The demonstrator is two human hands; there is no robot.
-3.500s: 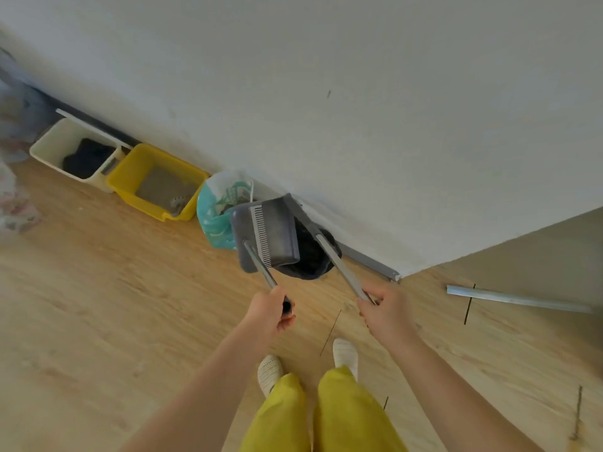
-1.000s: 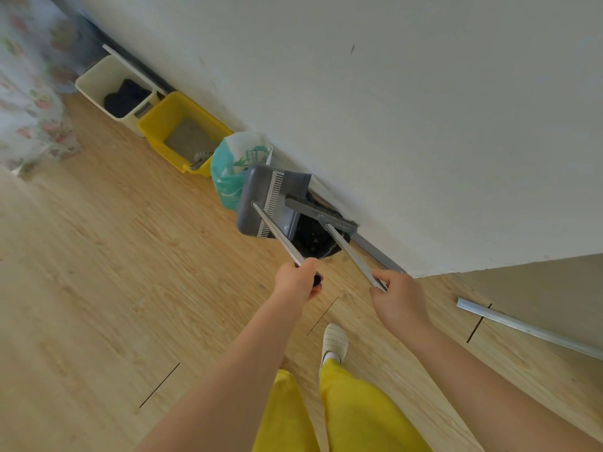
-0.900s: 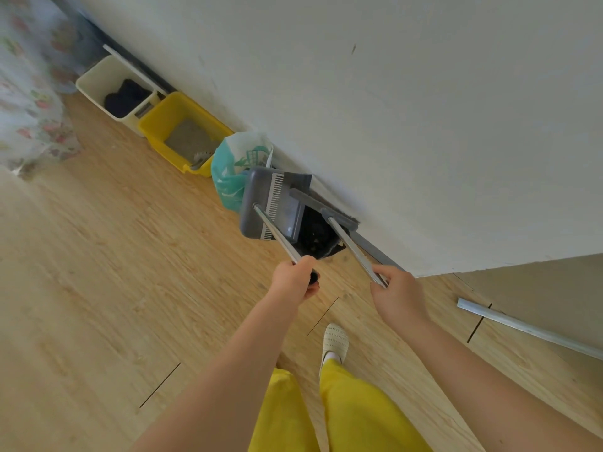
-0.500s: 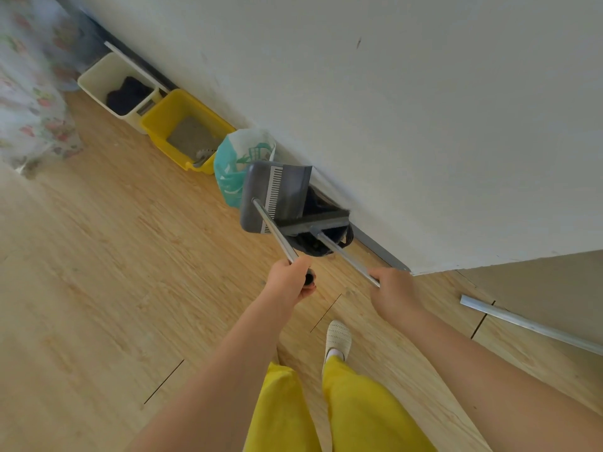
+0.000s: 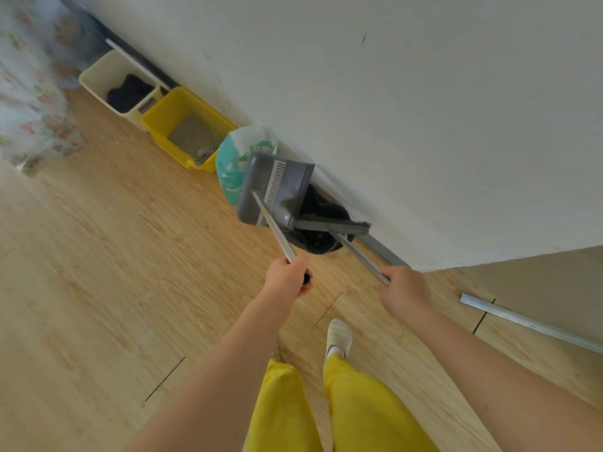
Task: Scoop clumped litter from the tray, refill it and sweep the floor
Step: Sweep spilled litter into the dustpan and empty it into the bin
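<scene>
Silver metal runs through both of your fists. Your left hand (image 5: 287, 275) is curled tight round the top end of the silver metal dustpan handle (image 5: 272, 228), fingers wrapped fully with a dark end cap showing under the knuckles. Your right hand (image 5: 403, 290) is closed the same way round the silver metal broom handle (image 5: 360, 256), thumb along the shaft.

The left handle leads to the dark grey plastic dustpan (image 5: 277, 190) with a pale comb strip across it; you hold it tilted, lifted off the floor, above the black rubbish bag (image 5: 321, 220) that sits against the white wall (image 5: 391, 109). The right handle leads to the grey flat broom head (image 5: 332, 226), which lies across the mouth of that black bag, touching the lower corner of the dustpan, with its dark bristle end reaching the wall.

Just beside the black bag, further along the wall, stands a teal and white plastic shopping bag (image 5: 236, 158), partly hidden behind the dustpan. Beyond that is the yellow plastic litter tray (image 5: 163, 117), holding grey litter and a pale slotted scoop (image 5: 205, 153) at its near end. Next along is a cream plastic bin (image 5: 98, 73) with dark cloth inside. A flowered sheer curtain (image 5: 29, 93) hangs well apart from the black bag, beyond the bin.

Everything stands on pale wood laminate floor (image 5: 98, 272). A loose silver metal strip (image 5: 528, 324) lies on the floor on the other side of the black bag. Your white slipper (image 5: 339, 334) and yellow trousers (image 5: 326, 412) show nearest you.
</scene>
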